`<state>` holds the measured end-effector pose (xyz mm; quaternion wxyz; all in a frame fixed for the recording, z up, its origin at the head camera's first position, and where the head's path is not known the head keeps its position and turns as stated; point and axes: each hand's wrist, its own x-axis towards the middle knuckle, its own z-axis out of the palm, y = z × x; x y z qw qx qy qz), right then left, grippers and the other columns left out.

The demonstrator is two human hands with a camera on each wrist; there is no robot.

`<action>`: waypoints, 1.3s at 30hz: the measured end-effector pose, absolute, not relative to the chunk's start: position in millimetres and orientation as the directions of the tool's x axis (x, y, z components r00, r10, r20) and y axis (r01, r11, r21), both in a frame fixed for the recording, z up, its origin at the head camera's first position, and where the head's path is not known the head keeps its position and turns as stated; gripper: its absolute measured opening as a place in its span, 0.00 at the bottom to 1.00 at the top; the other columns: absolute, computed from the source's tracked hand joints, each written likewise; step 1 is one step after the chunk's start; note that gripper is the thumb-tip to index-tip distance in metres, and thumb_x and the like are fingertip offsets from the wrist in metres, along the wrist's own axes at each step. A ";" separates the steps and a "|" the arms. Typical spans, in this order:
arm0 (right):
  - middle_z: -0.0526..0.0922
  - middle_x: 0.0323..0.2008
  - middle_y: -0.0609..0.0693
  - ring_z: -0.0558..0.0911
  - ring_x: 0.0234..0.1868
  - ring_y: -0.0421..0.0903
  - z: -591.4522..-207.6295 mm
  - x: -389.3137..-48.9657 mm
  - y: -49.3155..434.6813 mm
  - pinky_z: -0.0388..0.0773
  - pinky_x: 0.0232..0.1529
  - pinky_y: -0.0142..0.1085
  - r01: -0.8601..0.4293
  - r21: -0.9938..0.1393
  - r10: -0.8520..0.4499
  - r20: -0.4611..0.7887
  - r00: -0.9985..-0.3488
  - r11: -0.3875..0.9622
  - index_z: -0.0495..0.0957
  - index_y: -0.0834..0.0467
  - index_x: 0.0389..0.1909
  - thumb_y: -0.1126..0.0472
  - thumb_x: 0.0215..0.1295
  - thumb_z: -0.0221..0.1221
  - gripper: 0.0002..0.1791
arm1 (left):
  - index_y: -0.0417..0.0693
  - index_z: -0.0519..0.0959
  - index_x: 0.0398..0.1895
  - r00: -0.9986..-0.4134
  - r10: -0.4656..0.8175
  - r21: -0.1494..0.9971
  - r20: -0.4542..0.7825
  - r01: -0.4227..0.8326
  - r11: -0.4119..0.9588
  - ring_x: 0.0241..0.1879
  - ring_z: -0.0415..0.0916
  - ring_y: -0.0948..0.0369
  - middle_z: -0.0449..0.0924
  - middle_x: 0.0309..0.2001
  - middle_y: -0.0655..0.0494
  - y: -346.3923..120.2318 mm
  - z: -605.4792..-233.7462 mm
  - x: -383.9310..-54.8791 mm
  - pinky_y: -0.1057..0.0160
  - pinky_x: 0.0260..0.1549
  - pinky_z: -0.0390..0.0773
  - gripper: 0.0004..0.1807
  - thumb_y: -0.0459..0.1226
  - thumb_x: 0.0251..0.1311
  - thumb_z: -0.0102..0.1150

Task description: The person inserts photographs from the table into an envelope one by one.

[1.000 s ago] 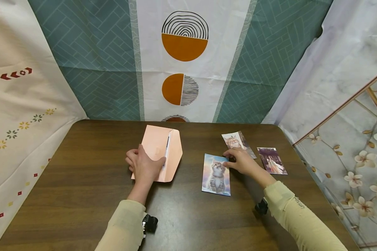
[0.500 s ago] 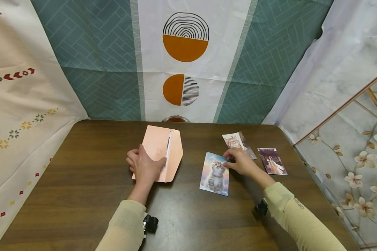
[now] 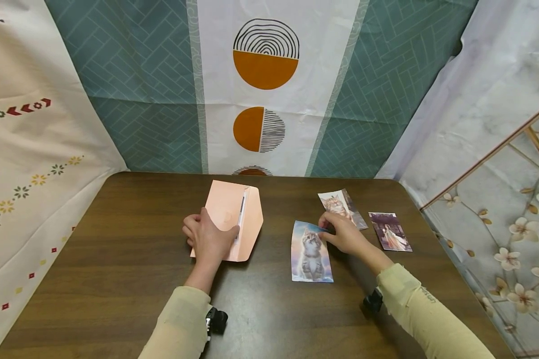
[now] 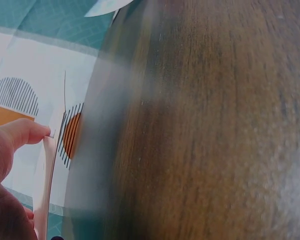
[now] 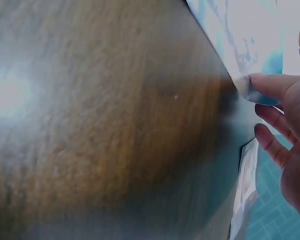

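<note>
A pink envelope [image 3: 222, 202] lies left of the table's middle, its flap open to the right and a white edge showing in its mouth. My left hand [image 3: 210, 238] grips its near part, with the thumb [image 4: 32, 131] at the mouth's edge. In my right hand [image 3: 343, 233] a kitten picture card [image 3: 311, 254] is pinched by its upper right corner. The right wrist view shows the thumb [image 5: 270, 85] on the card's face and a fingertip behind it. The card's near end is tipped slightly up over the table.
Behind my right hand lie a card with an orange cat [image 3: 334, 202] and a darker card overlapping it [image 3: 356, 214]. Farther right is a purple card with a figure in a pale dress [image 3: 392, 234]. Patterned cloths [image 3: 274, 94] hang around the brown table [image 3: 130, 279].
The kitten card has swung in my right hand, its near end first to the left, then back to the right. My left hand and the envelope have barely moved.
</note>
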<state>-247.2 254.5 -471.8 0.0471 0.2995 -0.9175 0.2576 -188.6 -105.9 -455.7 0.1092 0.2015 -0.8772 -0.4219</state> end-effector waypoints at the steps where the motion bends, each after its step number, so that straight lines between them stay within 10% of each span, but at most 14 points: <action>1: 0.81 0.36 0.45 0.79 0.38 0.44 -471.1 -247.0 253.5 0.78 0.42 0.43 -0.568 -0.457 -0.521 0.240 -0.819 0.684 0.77 0.54 0.40 0.67 0.62 0.75 0.15 | 0.33 0.65 0.74 -0.895 -0.445 0.784 0.022 -0.261 0.563 0.64 0.53 0.37 0.57 0.61 0.33 -105.8 -455.8 -188.6 0.34 0.59 0.62 0.52 0.46 0.49 0.79; 18: 0.84 0.41 0.50 0.84 0.40 0.43 -442.8 -258.8 224.7 0.86 0.46 0.39 -0.064 -0.970 -0.323 -0.016 -0.946 0.236 0.82 0.68 0.55 0.65 0.75 0.65 0.14 | 0.33 0.65 0.74 -0.896 -0.443 0.786 0.036 -0.248 0.566 0.64 0.53 0.36 0.57 0.61 0.33 -104.8 -454.8 -186.6 0.34 0.60 0.62 0.52 0.46 0.49 0.80; 28: 0.84 0.44 0.45 0.82 0.44 0.42 -435.2 -271.3 196.3 0.83 0.47 0.34 0.091 -0.995 -0.315 -0.096 -0.944 0.031 0.85 0.55 0.49 0.65 0.78 0.62 0.06 | 0.33 0.66 0.72 -0.895 -0.445 0.791 0.041 -0.244 0.562 0.63 0.53 0.37 0.57 0.61 0.33 -103.6 -454.1 -185.6 0.34 0.60 0.62 0.50 0.46 0.49 0.80; 39: 0.87 0.38 0.45 0.83 0.41 0.41 -441.9 -286.1 158.8 0.84 0.43 0.35 0.071 -0.997 -0.354 -0.079 -0.932 0.034 0.83 0.63 0.52 0.68 0.77 0.62 0.08 | 0.34 0.68 0.72 -0.894 -0.442 0.794 0.071 -0.218 0.568 0.62 0.55 0.36 0.59 0.61 0.33 -100.9 -453.6 -185.2 0.34 0.58 0.63 0.50 0.45 0.47 0.80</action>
